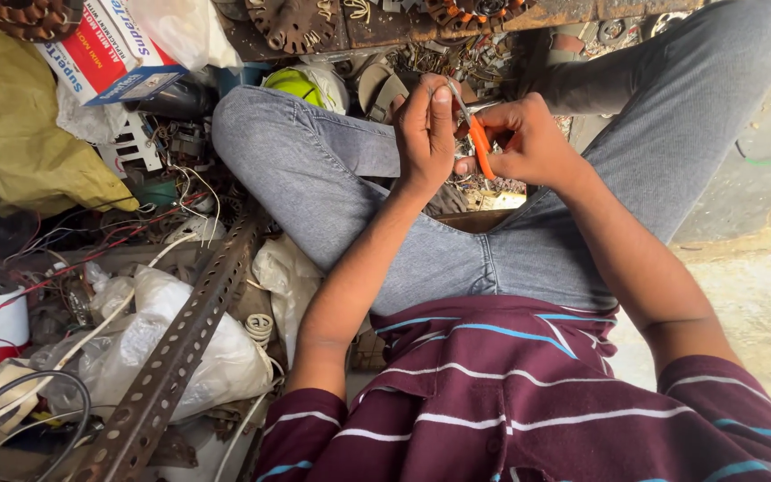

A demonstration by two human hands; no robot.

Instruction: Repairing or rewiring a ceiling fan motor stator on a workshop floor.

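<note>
I sit cross-legged in grey jeans and a maroon striped shirt. My right hand [528, 141] grips a small tool with orange handles [480, 145], its metal tip pointing up between both hands. My left hand [426, 129] is closed, pinching something thin at the tool's tip; what it pinches is too small to tell. Both hands meet above my lap, touching each other.
A perforated metal angle bar [180, 344] leans at my left, over plastic bags [162, 348], wires and cables. A cardboard box [104, 49] and yellow cloth [20, 134] lie at the far left. Round metal parts [292, 22] sit on a bench ahead. Bare concrete floor [760, 303] lies to the right.
</note>
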